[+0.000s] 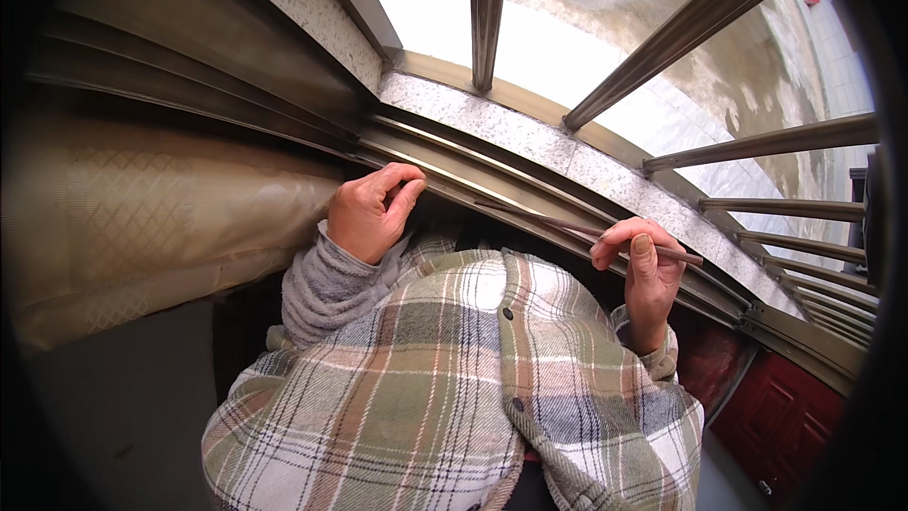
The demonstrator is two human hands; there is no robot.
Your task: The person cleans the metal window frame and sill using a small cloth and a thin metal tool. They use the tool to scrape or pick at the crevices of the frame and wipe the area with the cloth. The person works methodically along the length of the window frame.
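My right hand (651,266) grips a thin, dark brown tapered stick (560,223), which looks like a chopstick, near its thick end between thumb and fingers. Its narrow tip points left, over the inner edge of a metal sliding-window track (454,174). Whether the tip touches the track I cannot tell. To the left, my left hand (374,207) has its thumb and index finger pinched together, close to the track's inner edge. Nothing shows between those fingertips.
Beyond the track runs a speckled stone sill (489,117), with upright metal bars (489,21) along its outer side. A sliding window panel (213,50) stands at upper left. Below it hangs a beige patterned curtain (163,206). Red panelled doors (780,426) are at lower right.
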